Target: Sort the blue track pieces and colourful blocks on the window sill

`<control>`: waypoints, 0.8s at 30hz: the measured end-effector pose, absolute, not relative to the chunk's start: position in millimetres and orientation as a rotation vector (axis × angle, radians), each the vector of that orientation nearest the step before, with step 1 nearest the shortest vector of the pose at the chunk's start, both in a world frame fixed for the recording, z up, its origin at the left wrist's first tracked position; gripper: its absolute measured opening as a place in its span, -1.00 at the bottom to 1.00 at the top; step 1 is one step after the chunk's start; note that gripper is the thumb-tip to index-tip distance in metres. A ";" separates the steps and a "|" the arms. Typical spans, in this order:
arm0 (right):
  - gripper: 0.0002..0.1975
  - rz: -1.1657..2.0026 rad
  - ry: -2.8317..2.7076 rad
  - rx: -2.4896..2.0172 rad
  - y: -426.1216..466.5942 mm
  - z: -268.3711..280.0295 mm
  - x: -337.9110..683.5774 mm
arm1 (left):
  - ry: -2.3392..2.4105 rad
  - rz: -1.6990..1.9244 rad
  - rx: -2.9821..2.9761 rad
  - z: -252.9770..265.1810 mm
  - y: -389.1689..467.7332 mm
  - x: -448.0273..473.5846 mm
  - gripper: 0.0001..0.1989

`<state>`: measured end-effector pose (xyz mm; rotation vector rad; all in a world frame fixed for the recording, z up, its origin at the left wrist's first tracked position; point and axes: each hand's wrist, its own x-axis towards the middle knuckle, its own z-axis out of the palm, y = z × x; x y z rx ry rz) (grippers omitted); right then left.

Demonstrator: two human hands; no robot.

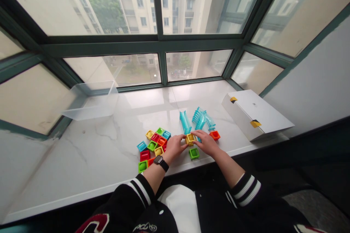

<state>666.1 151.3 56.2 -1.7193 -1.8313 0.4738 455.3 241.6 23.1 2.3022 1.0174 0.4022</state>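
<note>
Between my two hands is a yellow toy block (pixel 190 139), hollow and squarish. My left hand (pixel 176 148) grips its left side with thumb and fingers. On the other side, my right hand (pixel 205 142) pinches it too. Just below lies a green block (pixel 194 153), and a red-orange block (pixel 215 135) sits right of my right hand. Behind my hands are clear blue track pieces, one straight (pixel 185 122) and one curved (pixel 199 117). Left of my left hand spreads a cluster of coloured blocks, among them a red block (pixel 144 155); my wrist partly covers some.
A clear plastic bin (pixel 93 113) stands at the back left of the white marbled sill (pixel 109 153). At the right, a white box (pixel 258 113) with yellow-and-black tape pieces lies near the wall. Windows with dark green frames rise behind the sill.
</note>
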 end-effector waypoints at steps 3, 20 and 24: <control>-0.53 0.484 -1.830 -1.722 154.0 55.1 666.0 | 1.027 0.391 2.303 24.2 241.0 455.7 -0.60; -0.56 0.523 -1.778 -1.693 156.9 49.2 669.9 | 1.042 0.377 2.276 23.7 240.0 455.3 -0.59; -0.55 0.534 -1.783 -1.683 158.0 47.3 671.1 | 1.045 0.371 2.269 25.8 239.7 454.9 -0.59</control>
